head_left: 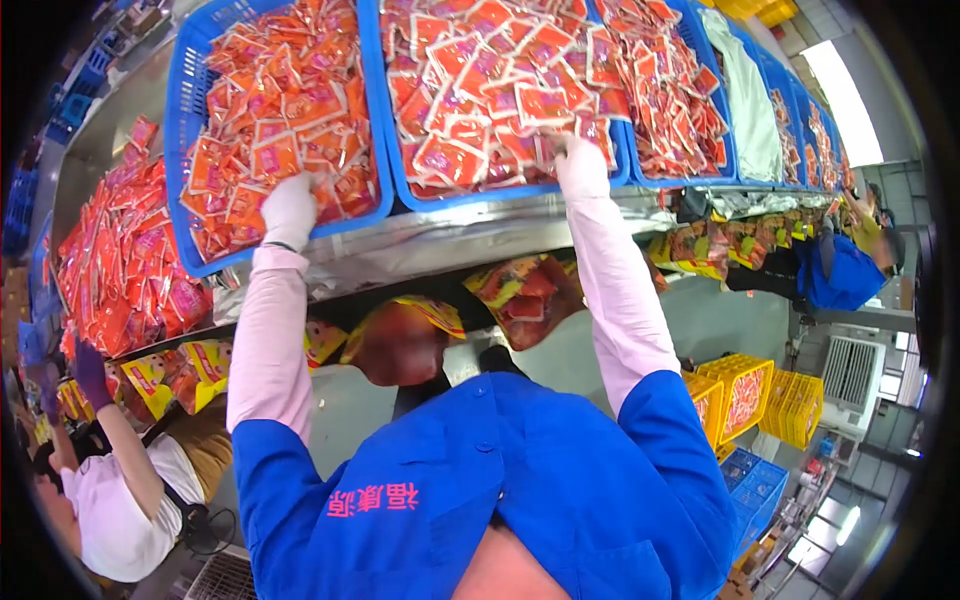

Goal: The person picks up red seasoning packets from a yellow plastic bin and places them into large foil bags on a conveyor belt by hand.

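Note:
My left hand (pixel 289 212), in a white glove, reaches into the front of a blue basket (pixel 181 135) heaped with small red sachets (pixel 277 157). Its fingers are curled down against the sachets, and their tips are hidden, so what they grip does not show. My right hand (pixel 582 170), also white-gloved, is at the front of the adjacent blue basket (pixel 500 197), full of similar sachets. A red sachet (pixel 594 130) is pinched at its fingertips. Larger red and yellow bags (pixel 530 296) hang open along the table's front edge below my arms.
Loose red sachets (pixel 125 255) are piled at the left on the metal table (pixel 450 228). More blue baskets (pixel 770 115) line the right. Co-workers stand at left (pixel 115 500) and far right (pixel 845 270). Yellow crates (pixel 790 408) and a blue crate (pixel 750 490) stand behind me on the right.

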{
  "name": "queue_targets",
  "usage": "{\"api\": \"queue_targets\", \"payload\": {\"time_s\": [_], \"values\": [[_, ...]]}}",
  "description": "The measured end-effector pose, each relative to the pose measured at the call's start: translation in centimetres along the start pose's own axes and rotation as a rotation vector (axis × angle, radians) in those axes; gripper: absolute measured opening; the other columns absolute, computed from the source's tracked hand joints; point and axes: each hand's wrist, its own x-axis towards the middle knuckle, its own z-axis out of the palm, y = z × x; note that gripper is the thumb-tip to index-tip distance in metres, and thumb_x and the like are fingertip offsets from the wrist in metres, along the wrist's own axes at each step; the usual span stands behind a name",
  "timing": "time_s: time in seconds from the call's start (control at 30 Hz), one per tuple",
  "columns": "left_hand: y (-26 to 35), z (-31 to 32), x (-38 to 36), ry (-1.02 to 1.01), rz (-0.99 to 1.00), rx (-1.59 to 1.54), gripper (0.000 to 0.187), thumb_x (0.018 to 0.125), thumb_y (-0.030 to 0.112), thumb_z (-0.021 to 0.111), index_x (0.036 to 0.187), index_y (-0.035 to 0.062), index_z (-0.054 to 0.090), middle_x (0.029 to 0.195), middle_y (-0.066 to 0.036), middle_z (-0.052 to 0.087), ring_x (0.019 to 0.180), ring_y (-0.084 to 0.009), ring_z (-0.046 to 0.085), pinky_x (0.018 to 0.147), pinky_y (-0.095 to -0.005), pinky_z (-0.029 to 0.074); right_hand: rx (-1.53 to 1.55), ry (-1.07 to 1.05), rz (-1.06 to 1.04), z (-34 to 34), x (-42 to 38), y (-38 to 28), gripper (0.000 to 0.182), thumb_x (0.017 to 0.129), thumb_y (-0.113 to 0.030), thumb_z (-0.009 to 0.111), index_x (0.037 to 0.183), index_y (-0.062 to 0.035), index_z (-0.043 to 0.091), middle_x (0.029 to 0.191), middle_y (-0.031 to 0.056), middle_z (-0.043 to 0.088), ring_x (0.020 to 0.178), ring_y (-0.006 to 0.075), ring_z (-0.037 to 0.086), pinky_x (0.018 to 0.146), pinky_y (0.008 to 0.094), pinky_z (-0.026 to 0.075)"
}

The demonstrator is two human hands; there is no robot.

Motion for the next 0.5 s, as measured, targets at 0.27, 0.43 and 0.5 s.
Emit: {"api": "queue_targets", "payload": {"time_s": [0.27,0.43,0.5], "values": [[12.5,-6.5,-16.4,-0.113,0.241,-1.114,0.025,0.074,-0.014,0.059,0.092,0.0014,0.066,0.087,-0.006,0.065,0.081,-0.0152,0.065,0.073,-0.0287,0.054,0.094,-0.232,-0.128,-1.3,0.0,2.8,0.021,0.082,-0.013,0.071,0.102,-0.0062,0.073,0.090,0.0150,0.073,0.091,0.0311,0.070,0.083,0.0376,0.054],[19.4,1.9,-22.4,0.057,0.631,-0.305,0.035,0.066,0.017,0.076,0.099,0.0096,0.068,0.098,-0.007,0.066,0.106,-0.0266,0.062,0.095,-0.0444,0.046,0.368,-0.169,-0.123,-4.6,-0.7,1.6,0.019,0.083,-0.013,0.066,0.100,-0.0068,0.074,0.091,0.0168,0.072,0.085,0.0297,0.069,0.080,0.0381,0.053],[19.1,1.6,-22.9,0.068,0.562,-0.209,0.039,0.066,0.022,0.077,0.102,0.0096,0.068,0.101,-0.007,0.065,0.111,-0.0256,0.060,0.101,-0.0479,0.042,0.519,-0.180,-0.107,-8.6,-2.8,-1.1,0.020,0.083,-0.009,0.065,0.101,-0.0061,0.073,0.090,0.0138,0.073,0.081,0.0266,0.070,0.078,0.0368,0.053]]}}
